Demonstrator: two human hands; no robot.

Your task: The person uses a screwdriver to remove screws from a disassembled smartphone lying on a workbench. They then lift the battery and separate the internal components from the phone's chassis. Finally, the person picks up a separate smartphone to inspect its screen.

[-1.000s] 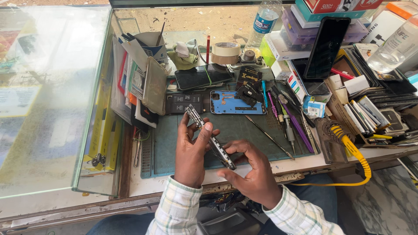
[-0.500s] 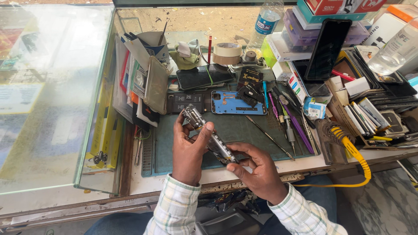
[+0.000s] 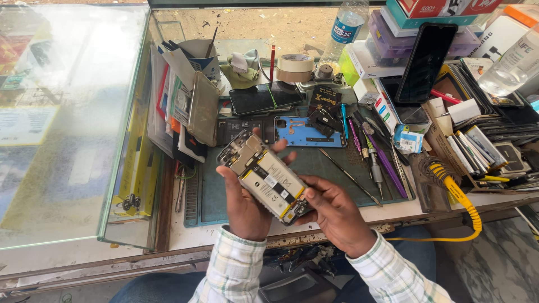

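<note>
Both hands grip opened phone above mat's front edge: left hand clasps upper side, right hand pinches lower corner. Inspection step, seemingly; next move calls for steady hold.

Opened phone: silver frame, white battery edged yellow. Work mat: dark green. Detached back panel: blue. Coiled cable: yellow. Shirt sleeves: white with green-grey check. Tape roll: tan. Screwdriver: purple.
</note>
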